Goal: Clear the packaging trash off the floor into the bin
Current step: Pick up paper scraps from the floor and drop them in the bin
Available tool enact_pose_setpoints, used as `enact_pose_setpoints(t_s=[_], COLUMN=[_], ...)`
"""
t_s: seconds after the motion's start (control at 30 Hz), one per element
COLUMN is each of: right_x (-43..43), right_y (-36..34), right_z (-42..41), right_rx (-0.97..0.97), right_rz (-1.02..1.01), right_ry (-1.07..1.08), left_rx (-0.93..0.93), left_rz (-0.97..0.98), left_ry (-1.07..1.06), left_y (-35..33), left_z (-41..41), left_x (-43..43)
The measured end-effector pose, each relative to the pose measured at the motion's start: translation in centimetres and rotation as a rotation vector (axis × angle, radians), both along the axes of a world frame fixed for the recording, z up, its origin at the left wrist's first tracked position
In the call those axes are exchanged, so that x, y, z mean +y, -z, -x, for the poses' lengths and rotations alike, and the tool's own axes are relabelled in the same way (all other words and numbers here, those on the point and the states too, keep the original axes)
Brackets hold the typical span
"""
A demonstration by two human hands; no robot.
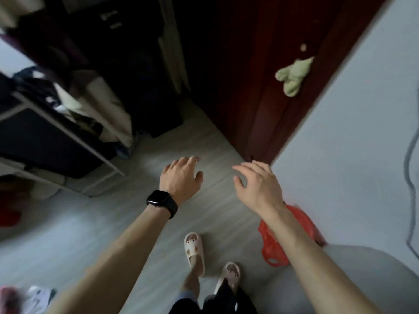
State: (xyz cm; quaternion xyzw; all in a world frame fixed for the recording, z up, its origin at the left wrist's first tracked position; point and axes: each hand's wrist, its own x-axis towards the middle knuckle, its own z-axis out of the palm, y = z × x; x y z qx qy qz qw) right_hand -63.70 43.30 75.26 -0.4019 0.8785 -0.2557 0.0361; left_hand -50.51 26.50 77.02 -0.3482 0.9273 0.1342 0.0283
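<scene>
Grey plank floor (102, 223), crumpled red plastic bag (271, 244) beneath right forearm, left hand (180, 180) and right hand (257, 184) empty, fingers relaxed.

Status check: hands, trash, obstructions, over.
Left hand and right hand open, empty. Red plastic bag on floor below right forearm. No clear bin in view.

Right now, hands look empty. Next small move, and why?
Probably lower the right hand to the crumpled red plastic bag on the pale grey floor and pinch it. It and the left hand are open and hold nothing, and that bag lies closest, partly hidden by the right forearm.
</scene>
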Motion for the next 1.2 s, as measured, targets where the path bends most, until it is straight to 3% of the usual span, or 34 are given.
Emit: enact_pose_setpoints(t_s=[0.3,0.57,0.87,1.2], right_x=[-11.4,-17.1,-19.1,-25.4], right_y=[-8.6,-10.8,-12.1,-8.4], right_z=[-18.1,-39.7,-61.9,-79.5], right_rx=[-0.069,-0.081,-0.052,-0.026], right_rz=[-0.01,-0.112,-0.182,-0.361], right_ry=[-0.526,-0.907,-1.17,-1.332], left_rx=[0.006,0.009,-0.025,-0.006], left_rz=[0.14,0.169,0.139,-0.006], left_ry=[-0.603,-1.027,-1.309,-1.52], left_y=[-8.9,-10.7,-10.5,-6.0], left_z=[-30.0,-54.0,-75.3,-91.3], left_x=[-0.7,4.8,8.5,7.5])
